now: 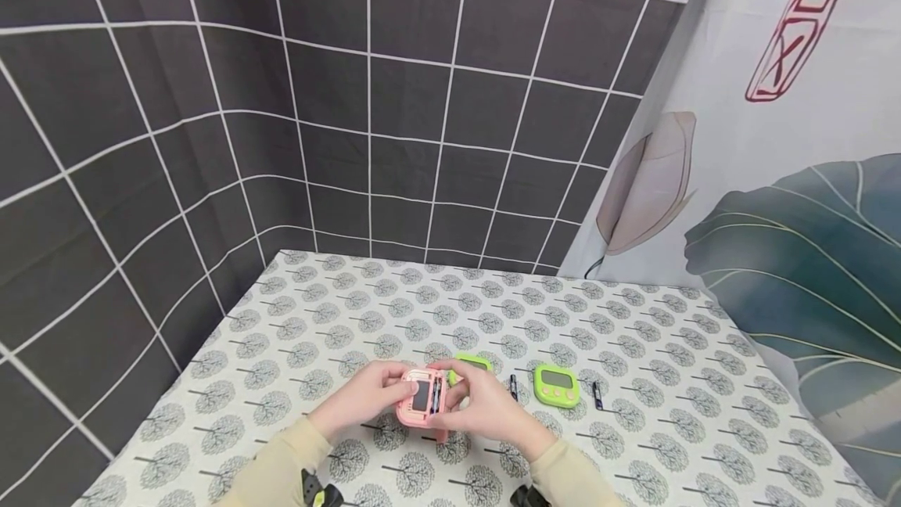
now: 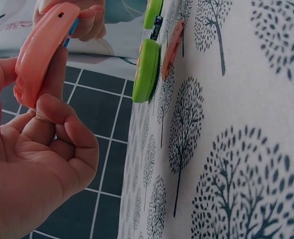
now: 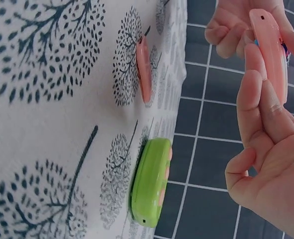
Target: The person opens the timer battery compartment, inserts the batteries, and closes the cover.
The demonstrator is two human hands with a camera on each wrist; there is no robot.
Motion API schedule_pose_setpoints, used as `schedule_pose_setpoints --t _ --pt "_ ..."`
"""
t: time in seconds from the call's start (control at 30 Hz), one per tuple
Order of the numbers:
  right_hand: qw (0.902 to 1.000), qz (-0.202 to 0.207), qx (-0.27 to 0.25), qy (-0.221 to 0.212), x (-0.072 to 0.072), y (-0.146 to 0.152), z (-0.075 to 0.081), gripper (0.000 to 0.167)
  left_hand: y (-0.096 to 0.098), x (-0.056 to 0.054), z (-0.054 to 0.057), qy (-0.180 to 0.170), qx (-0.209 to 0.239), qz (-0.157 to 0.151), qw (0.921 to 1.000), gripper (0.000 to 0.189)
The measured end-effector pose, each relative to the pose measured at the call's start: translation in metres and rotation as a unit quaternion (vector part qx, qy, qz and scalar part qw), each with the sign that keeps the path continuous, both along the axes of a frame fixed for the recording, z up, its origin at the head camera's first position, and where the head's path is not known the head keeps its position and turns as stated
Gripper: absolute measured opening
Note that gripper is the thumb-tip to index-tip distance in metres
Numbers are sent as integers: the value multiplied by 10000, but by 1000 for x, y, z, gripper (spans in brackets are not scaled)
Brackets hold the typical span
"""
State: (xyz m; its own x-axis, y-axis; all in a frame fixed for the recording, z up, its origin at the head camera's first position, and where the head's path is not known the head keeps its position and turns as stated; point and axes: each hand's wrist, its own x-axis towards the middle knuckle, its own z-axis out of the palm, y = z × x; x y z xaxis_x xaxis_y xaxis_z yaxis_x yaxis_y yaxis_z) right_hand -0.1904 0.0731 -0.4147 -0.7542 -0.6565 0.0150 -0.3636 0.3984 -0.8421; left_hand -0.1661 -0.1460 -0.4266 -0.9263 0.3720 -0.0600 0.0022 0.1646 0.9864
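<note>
A pink digital timer [image 1: 421, 399] is held up over the table between both hands, its dark rectangular panel facing up. Along its right side, dark batteries [image 1: 436, 395] show in an uncovered slot. My left hand [image 1: 367, 397] grips the timer's left side, thumb on top. On the other side, my right hand [image 1: 486, 405] holds the timer's edge, thumb and fingertips beside the slot. In the left wrist view, the curved pink rim hides most of the batteries. A small pink cover [image 3: 144, 69] lies on the table below the hands.
A green timer [image 1: 558, 386] lies right of the hands; another green timer [image 1: 473, 363] is partly hidden behind the right hand. One loose battery [image 1: 514, 387] lies between them, a second battery [image 1: 597, 395] farther right. Tree-print cloth [image 1: 394, 311] covers the table; a dark grid curtain [image 1: 415, 100] hangs behind.
</note>
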Motion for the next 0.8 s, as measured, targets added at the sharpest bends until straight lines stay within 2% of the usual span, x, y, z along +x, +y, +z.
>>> schedule_pose_setpoints --t 0.27,0.47,0.8 --pt "9959 130 -675 -590 -2 1 -2 67 1 1 2 -182 214 46 9996 34" --pt "9884 122 -1014 -1124 -3 1 -3 65 1 1 1 -139 201 -1 9997 33" --pt "9861 147 -1208 -1131 -1 0 -4 61 0 2 -2 124 35 -36 9999 34"
